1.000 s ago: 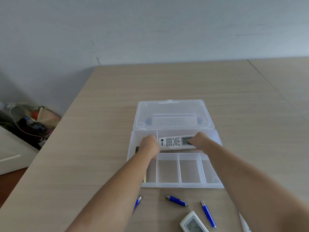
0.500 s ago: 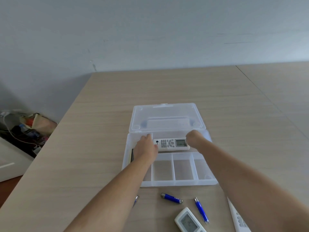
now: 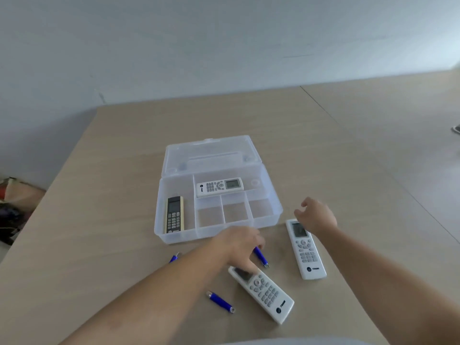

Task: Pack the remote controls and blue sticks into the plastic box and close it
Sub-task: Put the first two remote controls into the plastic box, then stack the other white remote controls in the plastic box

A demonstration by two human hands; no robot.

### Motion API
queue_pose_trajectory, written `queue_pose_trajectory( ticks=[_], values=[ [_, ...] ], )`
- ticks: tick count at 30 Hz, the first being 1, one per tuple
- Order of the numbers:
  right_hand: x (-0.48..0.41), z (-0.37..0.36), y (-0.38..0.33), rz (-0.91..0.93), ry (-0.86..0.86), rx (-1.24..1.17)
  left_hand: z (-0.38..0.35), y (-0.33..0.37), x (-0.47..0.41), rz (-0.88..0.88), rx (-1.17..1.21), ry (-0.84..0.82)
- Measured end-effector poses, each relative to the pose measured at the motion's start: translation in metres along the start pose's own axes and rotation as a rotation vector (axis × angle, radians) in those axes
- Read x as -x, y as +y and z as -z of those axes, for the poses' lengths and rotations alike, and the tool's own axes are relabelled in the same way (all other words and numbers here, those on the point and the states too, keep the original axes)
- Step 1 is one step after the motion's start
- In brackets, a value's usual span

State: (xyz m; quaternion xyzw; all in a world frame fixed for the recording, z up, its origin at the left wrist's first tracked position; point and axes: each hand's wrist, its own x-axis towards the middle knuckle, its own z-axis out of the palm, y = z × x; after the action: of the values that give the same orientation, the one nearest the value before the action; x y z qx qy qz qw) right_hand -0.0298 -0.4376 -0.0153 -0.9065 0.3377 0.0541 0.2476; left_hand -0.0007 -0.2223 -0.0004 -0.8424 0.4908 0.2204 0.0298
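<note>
The clear plastic box [image 3: 271, 192] lies open on the table, lid [image 3: 209, 155] tipped back. A white remote [image 3: 219, 186] rests in its rear compartment and a black-and-cream remote [image 3: 175, 214] in the left one. In front of the box lie two more white remotes [image 3: 263, 293] [image 3: 305, 250] and three blue sticks [image 3: 220, 301] [image 3: 261, 257] [image 3: 173, 257]. My left hand [image 3: 239, 245] hovers over the near remote's top end and one stick, fingers loosely curled and blurred. Just above the right remote's screen end is my right hand [image 3: 315, 216], fingers apart and holding nothing.
The wooden table [image 3: 104, 185] ends at a wall behind and drops off on the left, where a pile of bags [image 3: 15, 202] lies on the floor. A seam joins a second table [image 3: 388, 125] on the right.
Both hands let go of the white remote, which now lies in the rear compartment, and drew back towards the items in front of the box. The camera tilted down, showing more of the near table.
</note>
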Motion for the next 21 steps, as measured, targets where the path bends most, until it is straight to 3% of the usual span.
queue_pose_trajectory(
  ticks=[5,14,16,21],
  values=[
    [0.021,-0.025,0.029,-0.055,-0.141,0.105,-0.025,0.002,0.003,0.001,-0.183,-0.141],
    [0.029,-0.045,0.034,-0.104,-0.18,-0.057,-0.04,0.0,-0.004,0.091,-0.093,-0.224],
    [0.029,-0.039,0.035,-0.106,-0.196,-0.14,-0.037,0.001,-0.005,0.129,0.058,-0.252],
    [0.017,-0.004,0.031,-0.105,-0.23,-0.308,-0.008,-0.011,0.003,0.188,0.689,-0.239]
  ],
)
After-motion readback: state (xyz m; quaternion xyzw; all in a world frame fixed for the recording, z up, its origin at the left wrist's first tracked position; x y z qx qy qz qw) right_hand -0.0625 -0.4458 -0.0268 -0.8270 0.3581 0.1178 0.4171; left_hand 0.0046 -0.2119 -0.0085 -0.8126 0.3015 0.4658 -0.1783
